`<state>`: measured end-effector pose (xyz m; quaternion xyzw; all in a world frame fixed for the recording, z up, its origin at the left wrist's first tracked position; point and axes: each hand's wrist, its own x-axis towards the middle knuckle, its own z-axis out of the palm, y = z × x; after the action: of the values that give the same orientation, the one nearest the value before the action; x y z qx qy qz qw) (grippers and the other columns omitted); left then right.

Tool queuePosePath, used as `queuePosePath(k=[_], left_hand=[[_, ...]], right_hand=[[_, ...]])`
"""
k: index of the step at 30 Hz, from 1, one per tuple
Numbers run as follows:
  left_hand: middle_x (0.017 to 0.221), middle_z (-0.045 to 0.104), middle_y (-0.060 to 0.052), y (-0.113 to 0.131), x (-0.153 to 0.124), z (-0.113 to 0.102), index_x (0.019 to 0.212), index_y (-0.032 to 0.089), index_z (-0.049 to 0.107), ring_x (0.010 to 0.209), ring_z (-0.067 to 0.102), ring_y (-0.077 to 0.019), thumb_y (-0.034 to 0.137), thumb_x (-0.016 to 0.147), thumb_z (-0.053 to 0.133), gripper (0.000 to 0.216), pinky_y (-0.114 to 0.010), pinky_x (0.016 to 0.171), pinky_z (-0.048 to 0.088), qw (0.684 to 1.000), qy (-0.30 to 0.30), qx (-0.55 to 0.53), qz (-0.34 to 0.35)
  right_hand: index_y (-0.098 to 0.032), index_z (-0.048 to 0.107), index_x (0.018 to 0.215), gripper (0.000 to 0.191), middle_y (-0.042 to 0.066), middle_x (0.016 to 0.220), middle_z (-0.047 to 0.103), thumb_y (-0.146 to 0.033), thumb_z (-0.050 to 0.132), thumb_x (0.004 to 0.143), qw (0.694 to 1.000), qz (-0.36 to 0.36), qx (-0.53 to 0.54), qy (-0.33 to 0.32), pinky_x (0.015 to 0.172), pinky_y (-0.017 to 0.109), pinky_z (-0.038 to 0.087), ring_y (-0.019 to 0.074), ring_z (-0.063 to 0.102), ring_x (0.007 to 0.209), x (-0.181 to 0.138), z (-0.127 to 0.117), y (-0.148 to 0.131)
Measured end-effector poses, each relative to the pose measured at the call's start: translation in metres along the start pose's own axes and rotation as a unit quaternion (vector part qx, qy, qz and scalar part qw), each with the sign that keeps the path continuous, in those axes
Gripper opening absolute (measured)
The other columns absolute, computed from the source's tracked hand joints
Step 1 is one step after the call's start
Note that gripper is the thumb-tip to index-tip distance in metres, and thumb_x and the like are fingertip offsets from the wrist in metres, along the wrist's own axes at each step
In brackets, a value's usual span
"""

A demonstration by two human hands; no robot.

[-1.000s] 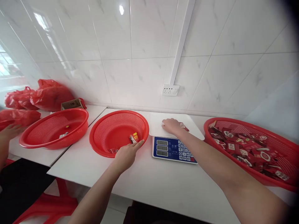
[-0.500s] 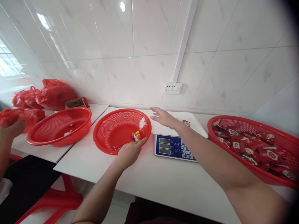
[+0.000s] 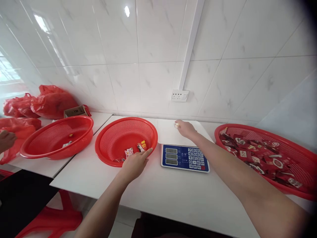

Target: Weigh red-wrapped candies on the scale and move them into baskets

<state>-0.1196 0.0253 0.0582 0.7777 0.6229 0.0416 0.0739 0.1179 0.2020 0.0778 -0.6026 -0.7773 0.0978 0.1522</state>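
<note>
My left hand (image 3: 135, 164) is at the near right rim of the middle red plastic basket (image 3: 105, 155). Its index finger stretches along the rim and the other fingers curl against the outside; the thumb is hidden. Inside this basket lie a pink-and-white snack packet (image 3: 129, 152) and a yellow-and-red one (image 3: 142, 145), with scraps near the front. Over the white pan (image 3: 165, 131) of the weighing scale (image 3: 184, 158), my right hand (image 3: 186, 129) is closed on a small wrapped packet (image 3: 176, 125), mostly covered by the fingers.
A large red basket (image 3: 307, 168) full of dark red packets stands at right. On the left, another red basket (image 3: 55, 150) holds a few small items. Red plastic bags (image 3: 53, 102) and a small cardboard box (image 3: 75, 111) sit behind it. A co-worker's hand (image 3: 7, 140) shows at far left.
My right hand has closed on a small packet over the pan. A pink-and-white packet now shows in the middle basket; the clear white wrapper at its right wall is gone. The co-worker's hand moved left.
</note>
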Motion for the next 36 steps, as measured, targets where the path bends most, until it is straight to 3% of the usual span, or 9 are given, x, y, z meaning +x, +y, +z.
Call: queuePosePath(k=[5,8,11,15,24,27,31,34,36], left_hand=[[0.119,0.062,-0.007,0.001,-0.001,-0.001,0.141,0.033,0.029,0.096,0.062,-0.0253,0.026,0.093,0.033,0.049,-0.032,0.068,0.049,1.000,0.003,-0.003,0.004],[0.119,0.062,-0.007,0.001,-0.001,-0.002,0.141,0.032,0.030,0.095,0.063,-0.0251,0.025,0.093,0.032,0.048,-0.032,0.068,0.049,1.000,0.005,0.002,0.004],[0.120,0.062,-0.007,0.000,0.000,0.000,0.140,0.033,0.030,0.096,0.062,-0.0252,0.025,0.093,0.032,0.048,-0.032,0.069,0.050,1.000,0.008,0.006,0.005],[0.122,0.061,-0.006,-0.001,0.002,0.001,0.141,0.032,0.030,0.099,0.062,-0.0249,0.026,0.093,0.031,0.048,-0.031,0.071,0.049,1.000,0.010,0.006,0.014],[0.116,0.064,-0.006,0.001,0.002,0.002,0.139,0.032,0.032,0.094,0.064,-0.0241,0.027,0.094,0.032,0.046,-0.030,0.067,0.049,0.999,0.026,0.025,0.013],[0.117,0.064,-0.005,-0.003,0.002,-0.002,0.139,0.034,0.032,0.095,0.064,-0.0228,0.023,0.093,0.035,0.048,-0.028,0.065,0.048,0.999,0.032,0.026,0.020],[0.111,0.065,-0.006,-0.014,0.005,-0.007,0.138,0.036,0.034,0.092,0.064,-0.0230,0.020,0.091,0.036,0.050,-0.026,0.061,0.046,0.998,0.034,0.045,0.011],[0.107,0.065,-0.007,-0.021,0.009,-0.009,0.137,0.036,0.037,0.090,0.064,-0.0233,0.019,0.090,0.036,0.050,-0.025,0.059,0.046,0.997,0.044,0.060,0.003],[0.104,0.066,-0.007,-0.023,0.012,-0.009,0.137,0.036,0.036,0.088,0.064,-0.0231,0.019,0.090,0.035,0.050,-0.025,0.059,0.045,0.997,0.044,0.065,0.000]], right_hand=[[-0.029,0.011,0.146,0.055,0.006,0.142,0.042,-0.043,0.028,0.096,0.991,-0.121,0.057,-0.005,0.091,0.029,0.044,0.0166,0.048,0.121,-0.001,-0.023,-0.024],[-0.023,0.024,0.144,0.058,0.011,0.145,0.035,-0.040,0.042,0.091,0.998,-0.051,-0.035,-0.011,0.097,0.036,0.039,0.0237,0.041,0.127,-0.004,-0.030,-0.001],[-0.015,0.050,0.127,0.047,0.019,0.129,0.050,-0.030,0.059,0.083,0.992,0.055,-0.099,-0.048,0.090,0.047,0.043,0.0323,0.051,0.114,-0.009,-0.025,0.034],[-0.015,0.057,0.112,0.030,0.010,0.112,0.059,-0.032,0.055,0.087,0.985,0.095,-0.117,-0.083,0.082,0.041,0.049,0.0211,0.059,0.097,-0.015,-0.013,0.056],[-0.017,0.055,0.116,0.032,0.008,0.120,0.055,-0.034,0.052,0.089,0.995,0.050,-0.043,-0.075,0.087,0.043,0.047,0.0205,0.056,0.103,-0.007,0.001,0.035],[-0.020,0.056,0.118,0.040,0.010,0.125,0.053,-0.032,0.062,0.081,0.997,0.035,-0.001,-0.071,0.093,0.043,0.043,0.0257,0.052,0.113,-0.009,0.008,0.034],[-0.015,0.062,0.112,0.042,0.016,0.122,0.054,-0.021,0.068,0.071,0.994,0.058,0.074,-0.048,0.093,0.041,0.043,0.0322,0.054,0.110,-0.011,0.009,0.035],[-0.012,0.059,0.115,0.040,0.017,0.120,0.056,-0.022,0.061,0.077,0.984,0.051,0.167,-0.045,0.088,0.041,0.048,0.0284,0.059,0.104,-0.013,0.002,0.022],[-0.016,0.047,0.129,0.046,0.014,0.123,0.056,-0.030,0.052,0.085,0.970,0.022,0.236,-0.051,0.085,0.036,0.052,0.0215,0.061,0.101,-0.016,-0.005,0.004]])
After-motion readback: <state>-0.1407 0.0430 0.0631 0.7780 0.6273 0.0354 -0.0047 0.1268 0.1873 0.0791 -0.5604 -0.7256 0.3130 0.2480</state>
